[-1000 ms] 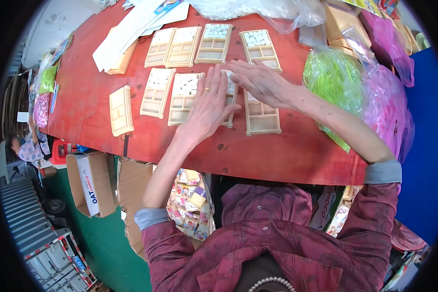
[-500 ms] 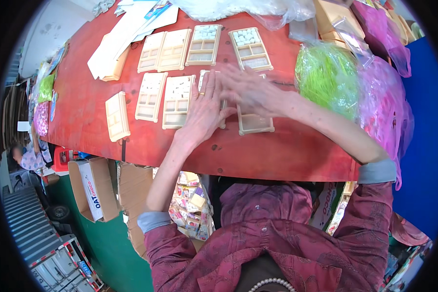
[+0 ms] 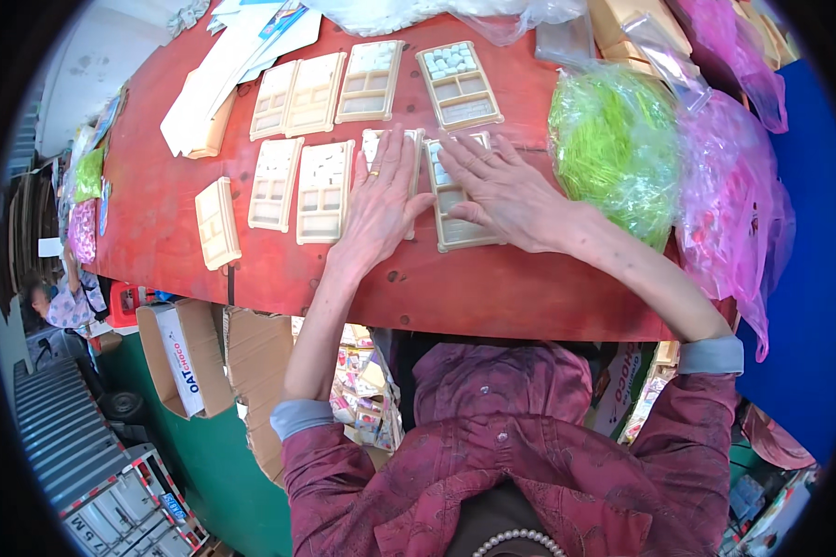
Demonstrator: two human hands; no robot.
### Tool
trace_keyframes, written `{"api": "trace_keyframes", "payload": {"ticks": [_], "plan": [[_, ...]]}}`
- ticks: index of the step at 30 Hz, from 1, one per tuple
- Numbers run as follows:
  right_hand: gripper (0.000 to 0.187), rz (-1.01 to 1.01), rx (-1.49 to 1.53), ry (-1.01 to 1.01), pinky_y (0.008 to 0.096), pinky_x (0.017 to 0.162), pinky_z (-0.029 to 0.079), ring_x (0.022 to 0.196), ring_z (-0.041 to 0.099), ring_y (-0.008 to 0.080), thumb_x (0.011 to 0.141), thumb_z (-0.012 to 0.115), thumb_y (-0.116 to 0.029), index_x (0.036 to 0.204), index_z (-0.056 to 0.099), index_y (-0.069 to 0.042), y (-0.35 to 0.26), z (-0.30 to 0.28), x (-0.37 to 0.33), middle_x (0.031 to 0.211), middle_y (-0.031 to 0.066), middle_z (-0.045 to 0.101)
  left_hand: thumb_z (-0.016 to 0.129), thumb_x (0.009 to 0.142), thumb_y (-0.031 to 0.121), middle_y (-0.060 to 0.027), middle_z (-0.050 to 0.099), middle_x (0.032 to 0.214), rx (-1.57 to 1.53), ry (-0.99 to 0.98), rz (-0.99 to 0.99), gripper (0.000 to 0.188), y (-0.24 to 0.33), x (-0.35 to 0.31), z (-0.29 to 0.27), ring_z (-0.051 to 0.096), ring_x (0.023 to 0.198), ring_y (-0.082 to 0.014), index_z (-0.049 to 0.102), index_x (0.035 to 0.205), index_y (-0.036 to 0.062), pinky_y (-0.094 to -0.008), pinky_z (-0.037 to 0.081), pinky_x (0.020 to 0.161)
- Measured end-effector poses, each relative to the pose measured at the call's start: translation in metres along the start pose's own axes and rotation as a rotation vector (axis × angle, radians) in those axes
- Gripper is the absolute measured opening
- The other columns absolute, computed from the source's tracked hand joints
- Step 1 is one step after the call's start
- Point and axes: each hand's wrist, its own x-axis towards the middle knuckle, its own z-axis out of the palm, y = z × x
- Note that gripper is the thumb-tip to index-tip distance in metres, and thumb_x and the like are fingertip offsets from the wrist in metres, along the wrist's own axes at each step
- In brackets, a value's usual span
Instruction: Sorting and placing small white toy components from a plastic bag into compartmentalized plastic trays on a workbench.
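Note:
My left hand point(image 3: 384, 200) lies flat, fingers stretched forward, over a cream compartment tray point(image 3: 370, 146) that it mostly covers. My right hand point(image 3: 515, 197) is spread with its palm down on the neighbouring tray point(image 3: 448, 202), whose lower compartments show beside the thumb. Small white blocks fill the upper part of both trays. To the left of my hands stand two similar trays point(image 3: 324, 193) with white pieces in their tops. Farther back are more trays, one point(image 3: 457, 85) with white blocks heaped in its upper compartment. Neither hand grips anything.
A plastic bag of bright green shreds point(image 3: 615, 153) lies right of my hands, beside pink bags point(image 3: 732, 209). White cards point(image 3: 218, 84) lie at the back left, and a narrow tray point(image 3: 217, 223) sits near the front left. Cardboard boxes point(image 3: 215, 371) stand below the red table's edge point(image 3: 529, 320).
My right hand, blurred and close to the left hand before, has moved right and settled flat on the right-hand tray. The left hand stays on its tray. The whole view has shifted slightly.

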Motion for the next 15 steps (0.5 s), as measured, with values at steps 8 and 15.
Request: {"api": "trace_keyframes", "payload": {"ticks": [8, 15], "plan": [[0.065, 0.0, 0.012, 0.163, 0.0494, 0.113, 0.02, 0.14, 0.023, 0.0322, 0.094, 0.044, -0.043, 0.137, 0.036, 0.005, -0.005, 0.028, 0.0, 0.147, 0.0193, 0.031, 0.056, 0.089, 0.033, -0.0136, 0.011, 0.155, 0.064, 0.011, -0.024, 0.074, -0.005, -0.001, -0.006, 0.01, 0.144, -0.0287, 0.021, 0.146, 0.0007, -0.0517, 0.011, 0.114], [0.06, 0.098, 0.445, 0.123, 0.0492, 0.114, 0.016, 0.141, 0.019, 0.0323, 0.099, 0.032, -0.042, 0.141, 0.031, 0.001, 0.012, 0.015, -0.002, 0.149, 0.0178, 0.026, 0.058, 0.087, 0.029, -0.0132, 0.011, 0.156, 0.065, -0.01, 0.008, 0.075, 0.016, 0.005, -0.021, 0.009, 0.144, -0.0264, 0.02, 0.147, 0.0024, -0.0544, 0.009, 0.113]]}}
